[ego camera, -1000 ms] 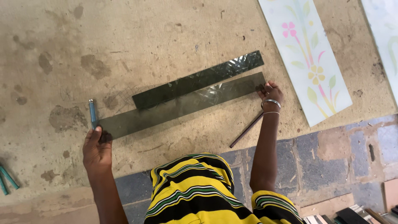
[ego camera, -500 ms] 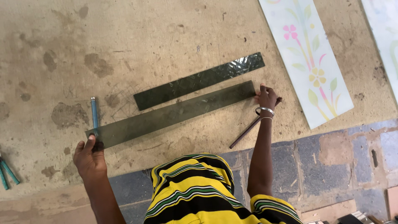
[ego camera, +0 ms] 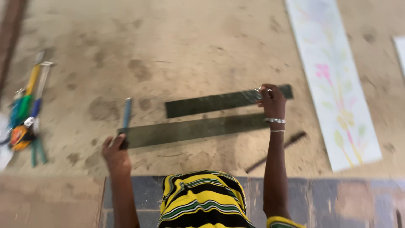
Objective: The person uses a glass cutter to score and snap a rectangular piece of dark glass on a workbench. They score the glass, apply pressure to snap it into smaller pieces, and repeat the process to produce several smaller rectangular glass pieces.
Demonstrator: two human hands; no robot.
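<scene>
Two long dark green glass strips lie side by side on a stained work surface. My left hand (ego camera: pixel 114 153) grips the left end of the near strip (ego camera: pixel 194 130). At that strip's right end my right hand (ego camera: pixel 272 101), with bracelets on the wrist, is closed on it, its fingers overlapping the far strip (ego camera: pixel 211 103). A shadow under the near strip shows it raised a little off the surface. A blue-handled tool (ego camera: pixel 126 112) lies just beyond my left hand.
A thin dark rod (ego camera: pixel 276 152) lies near my right forearm. A long pale sheet with a flower pattern (ego camera: pixel 333 84) lies at the right. Several coloured hand tools (ego camera: pixel 25 114) are heaped at the far left. Grey tiles (ego camera: pixel 337 202) border the near edge.
The view has moved closer and shifted right, bringing the tool heap into sight. My right hand has moved up over the far strip's end, and the near strip now casts a shadow.
</scene>
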